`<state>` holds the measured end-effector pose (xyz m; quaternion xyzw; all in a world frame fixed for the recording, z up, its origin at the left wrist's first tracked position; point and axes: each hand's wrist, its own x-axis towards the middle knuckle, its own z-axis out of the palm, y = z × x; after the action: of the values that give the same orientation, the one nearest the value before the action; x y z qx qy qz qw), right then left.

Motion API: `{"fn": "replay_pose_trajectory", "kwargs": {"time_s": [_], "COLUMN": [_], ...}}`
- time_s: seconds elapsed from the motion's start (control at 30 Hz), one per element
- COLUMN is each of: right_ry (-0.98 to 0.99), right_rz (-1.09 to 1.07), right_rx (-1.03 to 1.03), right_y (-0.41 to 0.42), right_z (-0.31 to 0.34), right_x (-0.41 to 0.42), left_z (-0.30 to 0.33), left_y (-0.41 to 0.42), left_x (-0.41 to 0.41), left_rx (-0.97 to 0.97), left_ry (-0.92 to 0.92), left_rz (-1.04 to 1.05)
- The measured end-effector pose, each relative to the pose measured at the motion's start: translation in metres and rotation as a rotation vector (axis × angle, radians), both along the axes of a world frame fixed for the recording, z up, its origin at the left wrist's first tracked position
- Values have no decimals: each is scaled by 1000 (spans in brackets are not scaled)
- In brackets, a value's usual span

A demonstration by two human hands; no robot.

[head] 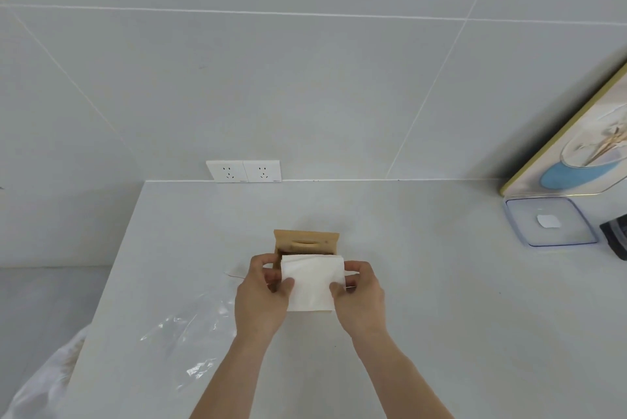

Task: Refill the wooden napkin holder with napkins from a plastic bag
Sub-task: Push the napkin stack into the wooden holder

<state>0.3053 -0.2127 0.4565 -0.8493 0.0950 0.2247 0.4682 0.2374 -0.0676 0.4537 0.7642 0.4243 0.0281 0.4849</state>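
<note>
A white stack of napkins (310, 281) sits in the open wooden napkin holder (307, 242) at the middle of the counter. The holder's lid stands upright behind the stack, with an oval slot in it. My left hand (263, 296) grips the stack's left edge, thumb on top and fingers along the holder's left side. My right hand (361, 295) grips the right edge in the same way. A clear plastic bag (190, 334) lies flat on the counter to the left of my left forearm.
The white counter (441, 317) ends at a tiled wall with a double socket (243, 171). At the right stand a clear plastic lid (549, 222), a framed picture (583, 161) leaning on the wall, and a dark object (615, 239). White cloth (47, 374) shows lower left.
</note>
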Motion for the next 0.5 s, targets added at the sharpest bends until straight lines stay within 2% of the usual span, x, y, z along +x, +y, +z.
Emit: {"fn": "replay_pose_trajectory", "kwargs": {"time_s": [0.27,0.5], "right_ry": [-80,-238], "right_rz": [53,89], "right_rx": [-60,-213], "right_y": [3,19], "right_z": [7,6], "right_x": [-8,-7], "left_z": [-2,-1], "left_y": [-12,-4], "left_x": [-12,-5], "left_rx": [31,296], "left_ry": [-14,-71], "left_rz": [89,45]}}
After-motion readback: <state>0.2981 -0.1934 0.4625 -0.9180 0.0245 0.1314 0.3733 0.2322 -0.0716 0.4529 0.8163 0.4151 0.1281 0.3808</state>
